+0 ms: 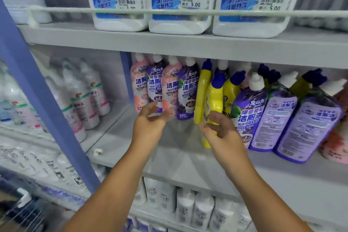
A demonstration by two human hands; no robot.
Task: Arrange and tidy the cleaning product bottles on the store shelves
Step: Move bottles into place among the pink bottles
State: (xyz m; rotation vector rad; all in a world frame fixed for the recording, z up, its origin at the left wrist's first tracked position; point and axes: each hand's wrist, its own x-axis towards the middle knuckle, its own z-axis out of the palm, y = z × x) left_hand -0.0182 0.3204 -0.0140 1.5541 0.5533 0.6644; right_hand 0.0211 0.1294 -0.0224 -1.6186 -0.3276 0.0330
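The yellow bottles [214,98] are smooth, glossy plastic with blue plastic caps. The purple bottles [273,118] and pink bottles [169,88] wear shiny printed film wraps and matt white caps. The white jugs [180,22] on the far upper shelf are dull plastic with glossy blue labels and paper price stickers. The shelf [188,156] looks like matt grey painted metal, smooth.

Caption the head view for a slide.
Both hands, left and right, reach empty toward purple, pink and yellow bottles on the middle shelf.
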